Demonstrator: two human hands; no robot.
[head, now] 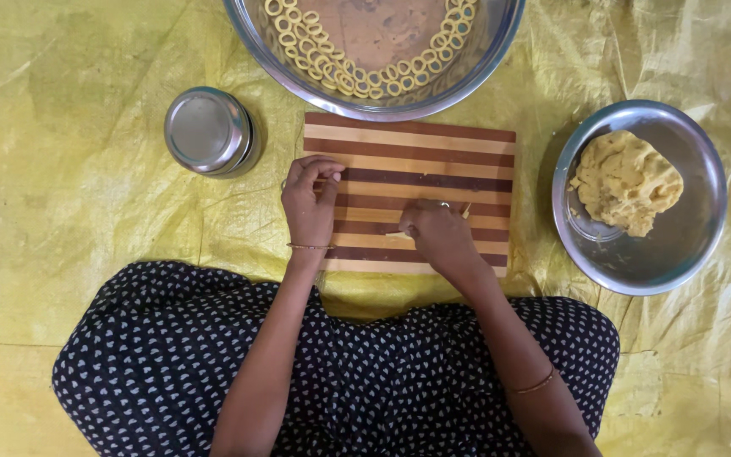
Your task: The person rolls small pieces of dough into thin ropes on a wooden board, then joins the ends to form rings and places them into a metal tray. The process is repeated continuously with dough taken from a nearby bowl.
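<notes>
At centre frame, left hand curled at the left edge of a striped wooden board, fingertips pinched on something too small to tell. Right hand just beside, pressed flat over a thin dough strand on the board. Dough bowl at right, ring-filled bowl above, lidded steel tin upper left.

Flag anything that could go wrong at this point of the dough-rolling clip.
The thin dough strip under the right hand looks fragile and might snap if pressed unevenly. The left hand works at the edge of the striped board, so a piece could slip onto the yellow sheet. The lidded steel tin stands near that elbow's path.
</notes>
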